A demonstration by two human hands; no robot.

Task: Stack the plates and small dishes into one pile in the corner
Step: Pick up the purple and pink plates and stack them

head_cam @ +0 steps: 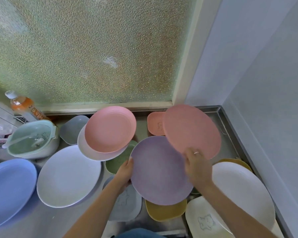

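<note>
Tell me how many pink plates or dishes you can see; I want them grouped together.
3: a ridged round plate resting atop a pale plate, a large plate held by the right hand, and a small square dish behind it. Others may be hidden.

Bottle [22, 107] label — print unreadable.
</note>
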